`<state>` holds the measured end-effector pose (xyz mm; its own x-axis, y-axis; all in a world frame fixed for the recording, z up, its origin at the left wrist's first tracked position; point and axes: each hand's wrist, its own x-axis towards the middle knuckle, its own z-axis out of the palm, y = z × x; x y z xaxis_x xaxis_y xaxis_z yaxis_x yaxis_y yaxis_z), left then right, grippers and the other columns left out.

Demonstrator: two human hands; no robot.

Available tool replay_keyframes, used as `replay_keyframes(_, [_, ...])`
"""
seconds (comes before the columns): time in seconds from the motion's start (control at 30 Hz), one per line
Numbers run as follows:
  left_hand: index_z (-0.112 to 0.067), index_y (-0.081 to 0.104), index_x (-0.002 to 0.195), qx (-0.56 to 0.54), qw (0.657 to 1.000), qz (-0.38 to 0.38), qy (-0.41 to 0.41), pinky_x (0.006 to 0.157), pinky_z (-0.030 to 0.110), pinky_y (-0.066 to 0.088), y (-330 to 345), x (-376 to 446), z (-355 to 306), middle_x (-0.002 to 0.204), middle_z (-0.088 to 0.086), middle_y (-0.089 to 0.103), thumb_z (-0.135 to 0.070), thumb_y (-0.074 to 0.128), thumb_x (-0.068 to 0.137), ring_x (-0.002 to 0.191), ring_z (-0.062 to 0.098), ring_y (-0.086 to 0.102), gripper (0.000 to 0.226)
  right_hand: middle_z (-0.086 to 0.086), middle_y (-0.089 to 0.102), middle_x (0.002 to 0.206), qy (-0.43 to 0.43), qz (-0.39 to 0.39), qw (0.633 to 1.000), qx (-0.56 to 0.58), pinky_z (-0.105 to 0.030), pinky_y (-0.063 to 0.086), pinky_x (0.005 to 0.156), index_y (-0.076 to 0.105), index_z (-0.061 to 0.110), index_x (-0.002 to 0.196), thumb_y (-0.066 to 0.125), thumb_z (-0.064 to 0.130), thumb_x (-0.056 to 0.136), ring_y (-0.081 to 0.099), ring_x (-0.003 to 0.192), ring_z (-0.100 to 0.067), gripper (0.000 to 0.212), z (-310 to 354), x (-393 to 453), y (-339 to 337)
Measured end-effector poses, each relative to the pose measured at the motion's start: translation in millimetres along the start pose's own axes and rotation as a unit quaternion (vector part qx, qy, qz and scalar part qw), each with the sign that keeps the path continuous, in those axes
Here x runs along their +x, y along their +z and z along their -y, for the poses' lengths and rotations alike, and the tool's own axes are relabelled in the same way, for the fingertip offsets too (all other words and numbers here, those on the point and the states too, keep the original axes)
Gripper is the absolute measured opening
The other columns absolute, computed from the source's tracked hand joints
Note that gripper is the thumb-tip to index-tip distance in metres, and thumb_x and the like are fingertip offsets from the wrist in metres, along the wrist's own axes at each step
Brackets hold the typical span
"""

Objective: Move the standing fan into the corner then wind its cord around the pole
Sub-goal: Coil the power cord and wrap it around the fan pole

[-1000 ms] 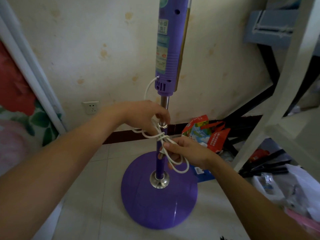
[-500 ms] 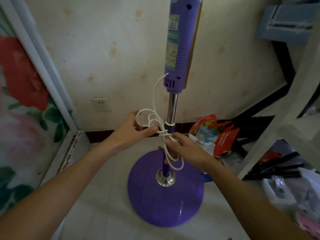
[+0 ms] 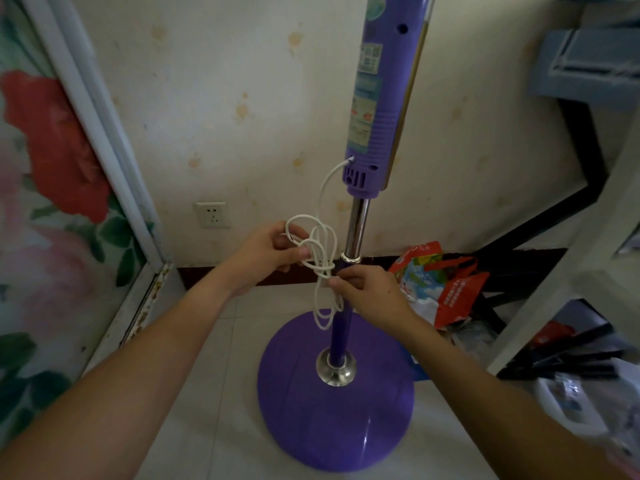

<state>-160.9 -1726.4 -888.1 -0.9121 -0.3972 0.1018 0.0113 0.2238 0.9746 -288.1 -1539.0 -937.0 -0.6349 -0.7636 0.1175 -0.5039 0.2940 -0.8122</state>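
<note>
A purple standing fan stands near the wall on its round purple base [image 3: 332, 420]. Its pole [image 3: 356, 230] is chrome above and purple below, and the purple housing [image 3: 377, 98] runs out of the top of the frame. The white cord [image 3: 320, 251] leaves the housing's lower left, hangs in bunched loops left of the pole and is cinched by a turn of cord at its middle. My left hand [image 3: 273, 254] pinches the upper loops. My right hand [image 3: 367, 292] pinches the bundle just under the cinch, beside the pole. The lower loops dangle above the base.
A wall socket [image 3: 212, 214] sits left of the fan. A floral panel in a white frame [image 3: 104, 140] closes the left side. Red and white plastic bags [image 3: 436, 282] lie right of the base, with white shelving [image 3: 568, 271] and clutter beyond. Pale floor tiles [image 3: 214, 393] lie below.
My left hand moved left away from the pole, drawing the upper loops out with it. The cord bundle now hangs just left of the pole. The view shifted, showing more of the left panel.
</note>
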Motion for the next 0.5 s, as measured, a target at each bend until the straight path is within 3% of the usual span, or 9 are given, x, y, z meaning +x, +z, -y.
replay_keyframes(0.1, [-0.012,0.062,0.111,-0.003,1.0,0.02,-0.005,0.063,0.027,0.05,-1.5,-2.1,0.8,0.089,-0.001,0.074,-0.018,0.077,0.082,0.081,0.014,0.068,0.033,0.005,0.078,0.108,-0.025,-0.005,1.0,-0.006,-0.016,0.059,0.082,0.073,0.017,0.122,0.067,0.039,0.096,0.066,0.085,0.009,0.034,-0.2,-5.1,2.3])
replay_keyframes(0.2, [-0.015,0.063,0.116,0.012,0.999,0.03,-0.002,0.064,0.03,0.05,0.1,-2.3,0.1,0.092,-0.003,0.074,-0.028,0.081,0.08,0.082,0.012,0.068,0.042,0.005,0.08,0.102,-0.027,-0.026,0.999,-0.015,-0.023,0.06,0.083,0.075,0.018,0.116,0.067,0.037,0.096,0.072,0.091,0.0,0.028,-2.5,-8.3,1.4])
replay_keyframes(0.37, [-0.032,0.066,0.114,0.021,1.0,0.018,0.002,0.065,0.031,0.052,1.5,-0.9,-2.2,0.103,0.001,0.076,-0.049,0.085,0.067,0.088,0.017,0.07,0.054,0.0,0.08,0.104,-0.023,-0.067,0.997,-0.015,0.001,0.047,0.064,0.074,0.011,0.119,0.068,0.038,0.095,0.063,0.074,0.014,0.036,-7.1,-9.8,-0.5])
replay_keyframes(0.5, [-0.034,0.066,0.114,0.021,1.0,0.02,-0.004,0.067,0.03,0.053,2.5,-1.3,-2.5,0.104,-0.002,0.076,-0.053,0.084,0.066,0.091,0.018,0.07,0.055,0.008,0.077,0.093,-0.021,-0.088,0.996,-0.006,0.004,0.042,0.062,0.074,0.009,0.118,0.069,0.038,0.095,0.06,0.067,0.023,0.038,-7.4,-12.1,-3.7])
